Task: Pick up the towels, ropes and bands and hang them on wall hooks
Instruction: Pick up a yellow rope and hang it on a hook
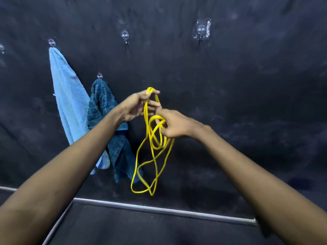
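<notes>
1. A light blue towel (65, 96) hangs from a clear hook (51, 42) at the left of the black wall (247, 103).
2. Just beside it, a dark teal towel (104, 106) hangs from a lower hook (99, 76). Lower down the two towels touch.
3. Higher up, a small bare hook (125, 37) is stuck to the wall.
4. The left hand (136, 107) pinches the top loop of the yellow rope (146, 119) between thumb and fingers.
5. The rope's tangled loops dangle in the air in front of the wall, above a metal rail (159, 210).
6. The right hand (177, 125) has its fingers curled through a lower bunch of loops.
7. A square-backed hook (201, 31) sits bare at the upper right.
</notes>
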Action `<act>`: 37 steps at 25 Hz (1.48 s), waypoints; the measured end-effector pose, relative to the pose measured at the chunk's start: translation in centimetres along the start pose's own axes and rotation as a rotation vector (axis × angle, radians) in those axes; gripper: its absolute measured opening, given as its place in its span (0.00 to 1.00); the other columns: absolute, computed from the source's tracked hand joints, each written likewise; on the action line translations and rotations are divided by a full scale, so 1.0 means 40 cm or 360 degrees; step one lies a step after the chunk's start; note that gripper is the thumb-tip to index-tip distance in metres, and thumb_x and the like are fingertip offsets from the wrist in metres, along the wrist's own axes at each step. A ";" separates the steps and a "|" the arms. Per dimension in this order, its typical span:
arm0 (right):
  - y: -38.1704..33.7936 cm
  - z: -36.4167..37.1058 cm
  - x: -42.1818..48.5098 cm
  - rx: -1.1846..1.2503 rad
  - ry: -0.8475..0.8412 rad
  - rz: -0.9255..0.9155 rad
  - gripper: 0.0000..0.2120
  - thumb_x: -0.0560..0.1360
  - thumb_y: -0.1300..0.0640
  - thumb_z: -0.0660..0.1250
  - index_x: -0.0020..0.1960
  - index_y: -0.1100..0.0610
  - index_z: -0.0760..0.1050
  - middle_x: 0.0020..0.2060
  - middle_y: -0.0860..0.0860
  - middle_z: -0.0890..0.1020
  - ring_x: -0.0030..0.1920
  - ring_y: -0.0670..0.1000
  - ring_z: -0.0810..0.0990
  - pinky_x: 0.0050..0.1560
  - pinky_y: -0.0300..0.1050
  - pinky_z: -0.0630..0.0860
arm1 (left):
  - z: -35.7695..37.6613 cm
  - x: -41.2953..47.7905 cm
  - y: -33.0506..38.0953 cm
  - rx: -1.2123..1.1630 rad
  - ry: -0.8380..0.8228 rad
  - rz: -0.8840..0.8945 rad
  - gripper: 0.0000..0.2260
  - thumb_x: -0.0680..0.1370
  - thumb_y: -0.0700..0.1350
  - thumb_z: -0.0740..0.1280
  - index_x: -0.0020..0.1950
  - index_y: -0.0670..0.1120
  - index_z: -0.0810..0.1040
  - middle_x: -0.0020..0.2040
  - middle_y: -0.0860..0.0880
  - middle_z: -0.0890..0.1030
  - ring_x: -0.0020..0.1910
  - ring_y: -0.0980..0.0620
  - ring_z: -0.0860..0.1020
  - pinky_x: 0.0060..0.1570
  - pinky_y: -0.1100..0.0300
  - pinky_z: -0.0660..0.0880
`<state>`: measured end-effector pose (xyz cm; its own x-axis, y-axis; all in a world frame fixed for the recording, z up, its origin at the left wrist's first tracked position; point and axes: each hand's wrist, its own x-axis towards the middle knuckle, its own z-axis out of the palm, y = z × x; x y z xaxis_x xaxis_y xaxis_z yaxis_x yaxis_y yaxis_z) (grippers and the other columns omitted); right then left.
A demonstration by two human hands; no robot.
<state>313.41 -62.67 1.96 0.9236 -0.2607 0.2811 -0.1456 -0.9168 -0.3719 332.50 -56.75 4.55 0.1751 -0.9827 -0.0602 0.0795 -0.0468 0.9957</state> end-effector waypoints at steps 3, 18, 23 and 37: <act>-0.010 -0.093 0.073 0.0223 0.0192 0.0036 0.15 0.70 0.63 0.68 0.52 0.59 0.65 0.43 0.51 0.73 0.37 0.47 0.72 0.35 0.37 0.68 | 0.051 -0.012 -0.003 -0.0292 -0.0176 0.0008 0.11 0.82 0.43 0.57 0.55 0.45 0.79 0.39 0.48 0.82 0.32 0.52 0.80 0.34 0.58 0.79; 0.117 -0.075 -0.033 0.2549 0.0013 0.0452 0.10 0.78 0.57 0.55 0.39 0.58 0.68 0.26 0.53 0.75 0.31 0.54 0.81 0.55 0.53 0.79 | 0.090 -0.044 0.164 -0.0129 -0.0413 0.0205 0.14 0.76 0.55 0.67 0.36 0.50 0.68 0.24 0.55 0.59 0.17 0.60 0.56 0.18 0.65 0.48; 0.188 -0.191 -0.087 0.1834 -0.0256 0.0646 0.06 0.78 0.55 0.65 0.50 0.57 0.77 0.29 0.46 0.60 0.23 0.41 0.62 0.26 0.35 0.68 | -0.008 -0.006 0.102 0.0431 0.0074 0.0310 0.11 0.70 0.55 0.74 0.45 0.49 0.80 0.29 0.54 0.58 0.23 0.58 0.57 0.23 0.64 0.54; 0.271 -0.524 0.147 0.0195 0.1659 0.0370 0.08 0.79 0.46 0.61 0.49 0.49 0.66 0.37 0.46 0.83 0.34 0.47 0.81 0.42 0.55 0.80 | 0.193 0.290 0.346 0.0888 0.1144 0.1341 0.07 0.77 0.49 0.67 0.51 0.48 0.81 0.38 0.56 0.80 0.37 0.59 0.76 0.41 0.68 0.70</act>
<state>309.82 -80.46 18.11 0.1117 -0.6074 0.7865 -0.1887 -0.7900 -0.5833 328.06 -70.16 18.18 0.4816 -0.4304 0.7635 -0.7162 0.3088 0.6258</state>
